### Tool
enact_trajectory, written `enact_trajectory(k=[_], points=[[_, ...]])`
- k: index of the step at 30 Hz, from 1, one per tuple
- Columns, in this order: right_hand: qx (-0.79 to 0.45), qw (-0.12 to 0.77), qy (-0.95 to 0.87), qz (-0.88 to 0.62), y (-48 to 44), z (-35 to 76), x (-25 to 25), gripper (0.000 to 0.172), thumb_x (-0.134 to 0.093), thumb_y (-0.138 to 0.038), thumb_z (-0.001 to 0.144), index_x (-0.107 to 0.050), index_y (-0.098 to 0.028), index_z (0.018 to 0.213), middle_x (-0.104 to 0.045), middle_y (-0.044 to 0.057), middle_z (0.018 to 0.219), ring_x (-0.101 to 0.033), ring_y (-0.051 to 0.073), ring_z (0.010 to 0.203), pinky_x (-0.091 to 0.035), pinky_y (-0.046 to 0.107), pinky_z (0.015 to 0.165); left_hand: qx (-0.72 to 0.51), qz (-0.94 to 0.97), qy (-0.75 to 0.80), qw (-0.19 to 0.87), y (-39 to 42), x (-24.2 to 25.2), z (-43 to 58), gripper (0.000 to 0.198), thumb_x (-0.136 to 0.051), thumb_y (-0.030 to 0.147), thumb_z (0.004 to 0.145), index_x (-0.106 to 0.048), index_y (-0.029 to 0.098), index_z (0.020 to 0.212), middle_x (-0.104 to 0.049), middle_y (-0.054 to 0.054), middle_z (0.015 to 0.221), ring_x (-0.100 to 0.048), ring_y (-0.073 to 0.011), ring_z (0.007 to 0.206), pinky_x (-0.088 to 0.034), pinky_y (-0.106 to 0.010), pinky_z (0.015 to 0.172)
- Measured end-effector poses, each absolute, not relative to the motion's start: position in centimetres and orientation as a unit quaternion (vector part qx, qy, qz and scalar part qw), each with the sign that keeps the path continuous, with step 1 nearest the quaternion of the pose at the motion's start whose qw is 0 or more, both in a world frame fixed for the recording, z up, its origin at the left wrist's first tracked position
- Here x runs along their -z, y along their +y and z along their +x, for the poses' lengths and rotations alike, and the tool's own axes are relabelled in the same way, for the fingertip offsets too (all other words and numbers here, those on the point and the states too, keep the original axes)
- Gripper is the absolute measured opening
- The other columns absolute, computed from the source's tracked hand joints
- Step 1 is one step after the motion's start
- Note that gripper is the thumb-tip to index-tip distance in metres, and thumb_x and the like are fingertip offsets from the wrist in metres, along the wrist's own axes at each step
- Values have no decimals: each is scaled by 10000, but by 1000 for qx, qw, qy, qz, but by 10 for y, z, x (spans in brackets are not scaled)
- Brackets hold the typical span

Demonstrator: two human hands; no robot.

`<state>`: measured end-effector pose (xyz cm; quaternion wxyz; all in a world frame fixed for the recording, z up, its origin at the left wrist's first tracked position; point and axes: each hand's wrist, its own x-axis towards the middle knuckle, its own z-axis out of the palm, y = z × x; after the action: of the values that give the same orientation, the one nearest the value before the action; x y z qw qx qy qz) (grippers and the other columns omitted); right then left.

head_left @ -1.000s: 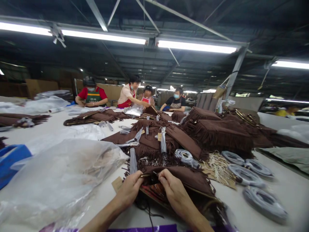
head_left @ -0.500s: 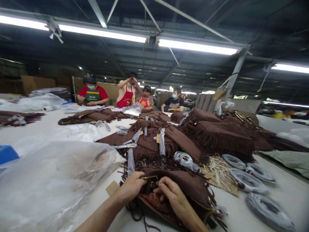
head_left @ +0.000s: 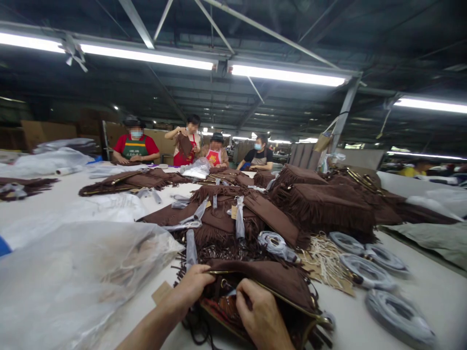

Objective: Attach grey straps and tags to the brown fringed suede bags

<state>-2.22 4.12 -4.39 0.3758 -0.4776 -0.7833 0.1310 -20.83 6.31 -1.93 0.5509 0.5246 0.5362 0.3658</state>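
Note:
A dark brown fringed handbag (head_left: 272, 276) lies in front of me with its brass zipper open and its mouth facing me. My left hand (head_left: 193, 288) is closed on the left end of the zipped edge, thumb along the rim. My right hand (head_left: 258, 311) is in the mouth with fingers curled together; whatever they pinch is hidden. Left of those fingers show a reddish patterned lining (head_left: 224, 307), a small metal ring and a bit of something pale. Black cords hang below the bag's left side.
Clear plastic bags (head_left: 87, 272) cover the table's left. More brown fringed bags (head_left: 321, 204) are piled ahead and to the right. Plastic-wrapped coiled straps (head_left: 399, 318) and white cords (head_left: 326, 260) lie at right. Several people stand or sit across the table, one holding up a brown piece (head_left: 185, 145).
My right hand has turned and its fingers have curled lower at the bag's mouth, which gapes wider. Across the table, a person has lowered a brown piece. The view has shifted slightly.

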Motion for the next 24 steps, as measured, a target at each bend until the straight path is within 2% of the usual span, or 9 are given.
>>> enact_trajectory(k=[3, 5, 10, 16, 18, 21, 23, 24], points=[[-73, 357, -795, -484, 40, -27, 45, 214, -441, -123, 840, -514, -213, 660, -589, 11, 643, -590, 169, 604, -379, 244, 584, -376, 509, 539, 556, 63, 20, -207, 188, -497, 293, 539, -592, 163, 637, -563, 15, 558, -505, -164, 587, -354, -252, 584], [-87, 351, -804, -471, 39, -30, 44, 227, -416, -125, 862, -540, -209, 692, -618, 25, 664, -615, 177, 625, -395, 247, 595, -375, 508, 543, 554, 63, 20, -207, 170, -497, 286, 533, -580, 165, 620, -534, 27, 541, -466, -148, 554, -326, -248, 564], [-203, 389, -786, -435, 39, -33, 44, 176, -432, -199, 917, -596, -197, 980, -668, 8, 710, -644, 173, 650, -436, 237, 634, -367, 514, 540, 557, 60, 16, -209, 160, -493, 286, 545, -565, 168, 626, -507, 33, 556, -434, -137, 552, -295, -247, 556], [-267, 413, -748, -445, 43, -39, 43, 90, -518, -247, 865, -594, -203, 843, -570, -41, 613, -552, 145, 566, -390, 223, 565, -349, 535, 522, 565, 57, 11, -213, 158, -499, 266, 555, -571, 158, 645, -522, 19, 600, -446, -144, 583, -293, -250, 551], [-292, 401, -752, -434, 45, -39, 41, 62, -527, -223, 844, -553, -208, 789, -515, -60, 605, -517, 130, 569, -372, 211, 564, -362, 565, 502, 546, 57, 12, -213, 202, -500, 226, 566, -601, 155, 726, -574, 7, 682, -508, -167, 677, -345, -251, 603], [-308, 383, -772, -403, 48, -35, 42, 102, -510, -194, 830, -495, -216, 731, -484, -61, 633, -494, 124, 609, -366, 206, 594, -402, 626, 452, 492, 58, 16, -214, 454, -481, 149, 603, -636, 183, 1028, -641, -7, 890, -567, -201, 893, -418, -279, 786], [-304, 380, -783, -388, 50, -31, 43, 118, -503, -199, 824, -473, -218, 711, -477, -56, 645, -483, 125, 619, -367, 208, 603, -425, 670, 405, 455, 59, 20, -216, 572, -466, 120, 642, -618, 222, 1185, -634, -25, 1067, -554, -210, 1042, -398, -317, 938], [-307, 377, -784, -386, 50, -28, 44, 118, -500, -205, 823, -470, -219, 709, -469, -57, 639, -474, 124, 608, -365, 209, 594, -428, 693, 378, 439, 61, 22, -217, 571, -462, 112, 660, -636, 236, 1189, -610, -31, 1157, -533, -211, 1111, -365, -330, 1002]])
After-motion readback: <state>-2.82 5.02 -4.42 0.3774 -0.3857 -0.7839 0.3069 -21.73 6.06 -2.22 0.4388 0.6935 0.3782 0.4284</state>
